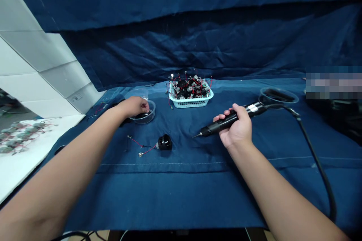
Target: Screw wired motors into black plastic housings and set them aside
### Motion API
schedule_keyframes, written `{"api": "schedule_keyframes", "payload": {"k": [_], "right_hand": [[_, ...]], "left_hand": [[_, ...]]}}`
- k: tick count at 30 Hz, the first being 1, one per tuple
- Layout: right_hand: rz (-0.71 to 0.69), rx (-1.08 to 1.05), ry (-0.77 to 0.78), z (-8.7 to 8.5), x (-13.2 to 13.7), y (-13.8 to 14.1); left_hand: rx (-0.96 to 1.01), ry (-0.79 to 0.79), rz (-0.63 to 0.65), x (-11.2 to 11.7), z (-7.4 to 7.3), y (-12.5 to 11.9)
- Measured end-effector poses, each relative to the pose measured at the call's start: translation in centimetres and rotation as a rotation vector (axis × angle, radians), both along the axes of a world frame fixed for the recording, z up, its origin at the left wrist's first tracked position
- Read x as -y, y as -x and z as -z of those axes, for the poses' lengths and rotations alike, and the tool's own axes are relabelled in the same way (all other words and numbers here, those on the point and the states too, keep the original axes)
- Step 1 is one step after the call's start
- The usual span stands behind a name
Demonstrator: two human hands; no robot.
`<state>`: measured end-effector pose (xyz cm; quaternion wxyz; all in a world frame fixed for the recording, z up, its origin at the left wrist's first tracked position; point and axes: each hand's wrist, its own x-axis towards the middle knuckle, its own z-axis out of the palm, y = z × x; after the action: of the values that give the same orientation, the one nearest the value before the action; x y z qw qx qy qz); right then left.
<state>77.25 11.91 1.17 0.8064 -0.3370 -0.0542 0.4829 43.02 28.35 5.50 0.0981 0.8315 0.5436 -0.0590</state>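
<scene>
My right hand (236, 128) is wrapped round a black electric screwdriver (226, 122), whose thin bit points left and down over the blue cloth. At a clear round plastic tub (147, 118), my left hand (137, 106) reaches in over the rim with its fingertips pinched together. Whatever those fingertips hold, if anything, is too small to make out. Between the two hands a round black motor housing (164, 142) lies on its side on the cloth, with red and black wires ending in small metal terminals trailing to its left.
A light blue basket (192, 102) heaped with wired black parts stands at the back. Another clear tub (278, 99) is at the right, near the screwdriver's black cable (316, 162). Several wired motors (19, 135) lie on a white surface at left. Blue cloth hangs behind.
</scene>
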Motion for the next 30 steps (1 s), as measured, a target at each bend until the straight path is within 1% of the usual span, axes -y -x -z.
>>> {"api": "schedule_keyframes", "payload": {"k": [2, 4, 8, 11, 14, 16, 18, 19, 21, 23, 25, 27, 30], "right_hand": [[0.008, 0.001, -0.001, -0.1, 0.0, 0.0], [0.007, 0.005, -0.003, 0.0, 0.1, 0.1], [0.001, 0.006, 0.002, 0.1, 0.1, 0.2], [0.004, 0.003, 0.014, 0.1, 0.1, 0.2], [0.010, -0.005, 0.017, 0.0, 0.1, 0.2], [0.006, -0.010, 0.011, -0.2, 0.2, 0.2], [-0.003, -0.017, 0.006, -0.5, 0.4, 0.3], [-0.011, -0.024, 0.005, -0.6, 0.5, 0.4], [-0.029, -0.041, 0.001, -1.1, 0.9, 0.6], [-0.048, -0.047, -0.011, -1.5, 1.4, 0.9], [-0.065, -0.039, -0.030, -2.0, 2.0, 1.1], [-0.082, -0.026, -0.046, -2.4, 2.5, 1.4], [-0.086, 0.000, -0.065, -2.8, 2.9, 1.6]], "left_hand": [[0.060, -0.075, -0.024, 0.8, -0.4, 0.4], [0.108, -0.125, -0.051, 1.4, -0.4, 0.8], [0.203, -0.166, -0.101, 2.1, 0.0, 1.3], [0.312, -0.205, -0.152, 3.1, -0.2, 1.3], [0.431, -0.274, -0.195, 5.8, -0.3, 0.5], [0.539, -0.314, -0.192, 8.4, 0.3, -0.9], [0.757, -0.345, -0.141, 11.3, 1.5, -2.7], [0.832, -0.349, -0.086, 12.7, 2.3, -3.7], [0.922, -0.382, 0.083, 15.2, 3.7, -5.7], [0.939, -0.438, 0.251, 17.0, 4.7, -7.1], [0.931, -0.469, 0.358, 18.2, 5.3, -7.8], [0.894, -0.489, 0.415, 18.8, 5.5, -7.9], [0.790, -0.507, 0.478, 19.0, 5.4, -7.5]]}}
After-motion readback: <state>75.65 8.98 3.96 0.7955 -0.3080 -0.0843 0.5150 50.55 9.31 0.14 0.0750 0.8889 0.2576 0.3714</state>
